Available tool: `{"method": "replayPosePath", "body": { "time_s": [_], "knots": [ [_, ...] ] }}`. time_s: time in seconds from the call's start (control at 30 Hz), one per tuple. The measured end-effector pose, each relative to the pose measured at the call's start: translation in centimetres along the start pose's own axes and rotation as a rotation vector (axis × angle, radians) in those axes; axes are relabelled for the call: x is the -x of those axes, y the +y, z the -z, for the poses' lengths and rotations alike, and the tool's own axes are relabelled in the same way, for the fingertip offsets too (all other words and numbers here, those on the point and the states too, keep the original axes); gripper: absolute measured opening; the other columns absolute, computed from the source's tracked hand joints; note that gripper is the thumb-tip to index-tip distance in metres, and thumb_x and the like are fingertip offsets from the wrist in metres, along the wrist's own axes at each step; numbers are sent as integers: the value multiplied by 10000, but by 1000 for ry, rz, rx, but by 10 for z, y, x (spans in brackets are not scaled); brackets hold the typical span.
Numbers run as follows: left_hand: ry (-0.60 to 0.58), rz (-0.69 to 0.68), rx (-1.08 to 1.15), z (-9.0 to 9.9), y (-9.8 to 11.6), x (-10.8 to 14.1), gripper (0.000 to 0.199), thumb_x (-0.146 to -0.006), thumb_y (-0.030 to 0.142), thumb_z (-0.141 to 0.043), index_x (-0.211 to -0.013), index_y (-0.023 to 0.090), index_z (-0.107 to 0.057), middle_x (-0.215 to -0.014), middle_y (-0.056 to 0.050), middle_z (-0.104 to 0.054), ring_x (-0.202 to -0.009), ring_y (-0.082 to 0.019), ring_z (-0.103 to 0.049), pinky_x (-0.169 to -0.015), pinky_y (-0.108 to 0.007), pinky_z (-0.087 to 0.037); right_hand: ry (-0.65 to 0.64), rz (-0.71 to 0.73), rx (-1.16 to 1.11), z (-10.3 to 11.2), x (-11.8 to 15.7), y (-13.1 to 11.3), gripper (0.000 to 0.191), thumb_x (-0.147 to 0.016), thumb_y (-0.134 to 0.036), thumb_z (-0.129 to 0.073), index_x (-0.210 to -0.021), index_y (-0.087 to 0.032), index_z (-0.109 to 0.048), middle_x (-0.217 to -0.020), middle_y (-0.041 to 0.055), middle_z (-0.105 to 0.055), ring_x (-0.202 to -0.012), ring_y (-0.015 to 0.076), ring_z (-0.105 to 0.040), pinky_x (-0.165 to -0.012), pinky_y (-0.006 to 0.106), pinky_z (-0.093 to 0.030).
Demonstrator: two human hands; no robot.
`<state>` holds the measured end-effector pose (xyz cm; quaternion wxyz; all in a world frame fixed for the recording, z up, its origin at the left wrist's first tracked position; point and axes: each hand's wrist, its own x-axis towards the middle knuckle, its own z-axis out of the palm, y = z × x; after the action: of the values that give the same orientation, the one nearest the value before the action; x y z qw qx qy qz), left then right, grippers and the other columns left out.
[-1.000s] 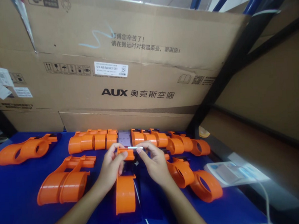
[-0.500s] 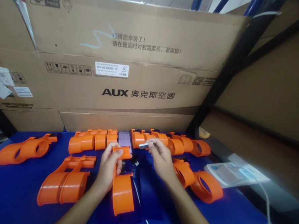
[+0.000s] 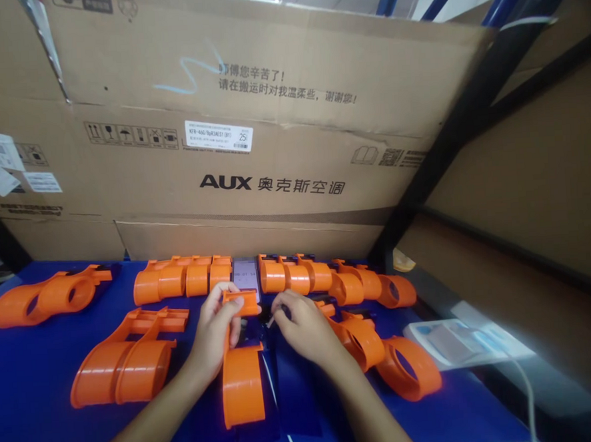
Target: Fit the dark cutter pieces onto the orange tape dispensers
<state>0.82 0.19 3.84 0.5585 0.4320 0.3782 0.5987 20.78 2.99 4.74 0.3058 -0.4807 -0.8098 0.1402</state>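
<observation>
My left hand [image 3: 217, 329] is closed around the upper end of an orange plastic bracket [image 3: 243, 387], thumb pressed on its top piece. The bracket's wide ring hangs down toward me over the blue work surface. To the right of it, my right hand [image 3: 302, 324] is closed, its fingertips together at a small dark object [image 3: 264, 314] just beside the bracket's top. Something small and pale shows at those fingertips; what it is cannot be made out. A thin white cable [image 3: 271, 382] runs down beside the bracket.
A phone [image 3: 245, 277] with lit digits lies behind my hands. More orange brackets [image 3: 144, 373] stand left, along the back and right [image 3: 409, 371]. A white device [image 3: 463, 341] with a cable lies at right. A big cardboard sheet [image 3: 276, 229] walls the back.
My right hand has moved down and left, from holding up a small grey-white strip to the dark object beside the bracket. My left hand keeps its hold on the bracket.
</observation>
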Motion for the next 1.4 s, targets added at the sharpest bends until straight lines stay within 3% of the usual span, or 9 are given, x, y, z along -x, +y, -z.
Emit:
{"method": "replayPosePath", "body": {
  "time_s": [0.53,0.8,0.97,1.03,1.1,1.2,1.27,1.33,1.4],
  "knots": [
    [9,37,-14,-1,-2,-2,331,-836,508,-705,-986,241,-580,-437,92,-498,-315,-80,-364,-381,-186,-266,137,49,-175,9,2,-14,222,-1018,-268,-499,-1015,-243,-719,-846,36,-760,-740,217,-711,-668,306,-530],
    [215,-16,129,-3,4,-2,329,-857,473,-688,-1076,259,-568,-541,75,-581,-401,-110,-489,-452,-199,-414,-162,267,-376,17,14,-35,270,-961,-290,-606,-1217,-252,-681,-917,19,-736,-670,160,-616,-637,270,-514],
    [186,-7,155,-4,4,-5,351,-875,498,-678,-1098,239,-596,-618,44,-626,-477,-128,-568,-505,-224,-468,-150,294,-342,10,14,-40,189,-958,-234,-579,-1114,-240,-687,-835,1,-700,-609,132,-560,-590,241,-470],
    [186,-9,136,-5,0,-5,444,-900,556,-649,-1219,250,-597,-806,-17,-716,-637,-177,-679,-610,-279,-541,-106,298,-348,6,14,-38,147,-976,-234,-565,-1060,-230,-685,-792,-1,-681,-596,126,-560,-567,231,-453],
    [193,-88,39,-6,-3,-1,578,-938,630,-572,-1409,298,-518,-1214,-101,-716,-1041,-260,-723,-877,-385,-572,-12,299,-344,4,14,-35,146,-984,-227,-551,-1059,-220,-677,-748,-5,-659,-570,121,-550,-541,227,-437],
    [49,-376,-275,-3,2,12,820,-933,764,-442,-1619,359,-247,-1691,-90,-314,-1547,-320,-307,-1233,-496,-301,143,297,-323,2,13,-28,142,-985,-217,-555,-1074,-213,-666,-718,-7,-653,-549,122,-555,-533,232,-444],
    [-165,-598,-545,1,10,24,1016,-844,877,-421,-1658,332,-150,-1741,-86,-178,-1586,-361,-177,-1276,-550,-188,204,300,-302,3,12,-24,148,-980,-217,-579,-1099,-216,-666,-734,1,-671,-562,132,-580,-547,242,-469],
    [-332,-754,-846,6,18,35,1118,-764,875,-571,-1653,302,-209,-1704,-112,-284,-1547,-393,-265,-1266,-584,-204,229,323,-284,4,11,-21,192,-974,-209,-593,-1152,-219,-663,-813,26,-714,-607,148,-621,-579,258,-504],
    [-379,-840,-1111,12,23,43,1059,-797,680,-744,-1645,288,-246,-1631,-125,-425,-1476,-388,-393,-1233,-602,-266,225,358,-270,3,10,-21,242,-972,-200,-593,-1204,-221,-656,-898,51,-742,-666,167,-659,-624,280,-538]
  ]
}}
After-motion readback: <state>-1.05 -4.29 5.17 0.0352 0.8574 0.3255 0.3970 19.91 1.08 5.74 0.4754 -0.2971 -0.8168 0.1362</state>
